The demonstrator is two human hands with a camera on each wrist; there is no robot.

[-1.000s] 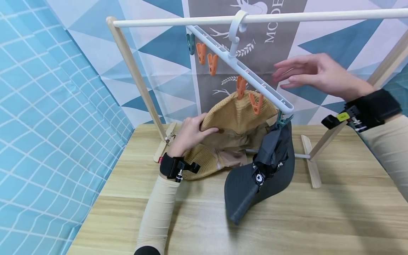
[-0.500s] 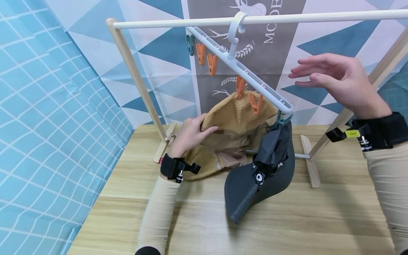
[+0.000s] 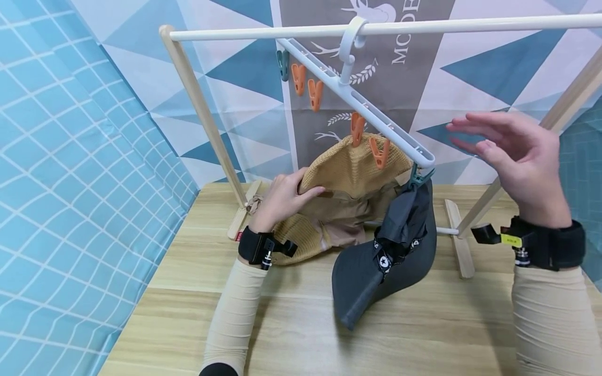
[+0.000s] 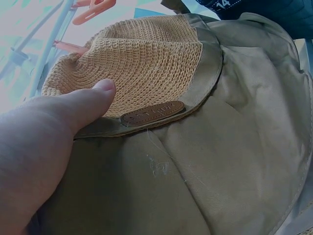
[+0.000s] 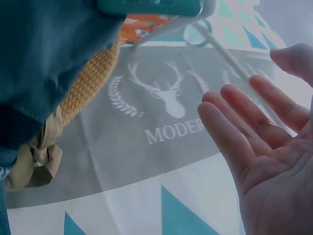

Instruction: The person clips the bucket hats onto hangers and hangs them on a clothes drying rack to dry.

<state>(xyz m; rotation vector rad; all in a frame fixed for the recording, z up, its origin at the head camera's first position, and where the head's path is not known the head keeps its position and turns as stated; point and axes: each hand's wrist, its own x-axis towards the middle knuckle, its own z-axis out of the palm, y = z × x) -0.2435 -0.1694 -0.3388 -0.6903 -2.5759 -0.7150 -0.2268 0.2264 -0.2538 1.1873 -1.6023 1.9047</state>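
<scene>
My left hand [image 3: 284, 198] pinches the edge of a tan knitted sun hat [image 3: 355, 169], thumb on the near side. In the left wrist view the thumb lies on the woven crown, beside a brown label [image 4: 152, 113] on the khaki lining. An orange clip [image 3: 357, 129] meets the hat's top edge; another orange clip [image 3: 379, 152] hangs in front of it. Beside it a dark grey cap [image 3: 404, 245] hangs from a green clip [image 3: 417, 177] at the hanger's near end. My right hand [image 3: 522, 156] is raised right of the hanger [image 3: 359, 102], fingers spread and holding nothing.
The hanger hooks over a white rod [image 3: 258, 33] on a wooden rack [image 3: 199, 112]. At its far end hang more orange clips [image 3: 315, 95] and a green clip [image 3: 283, 65]. The rack stands on a wood-grain table [image 3: 291, 318] before a patterned backdrop.
My right hand has drawn away from the hanger, moving right and down, its fingers staying loose. My left hand, the hat and the cap stay in place.
</scene>
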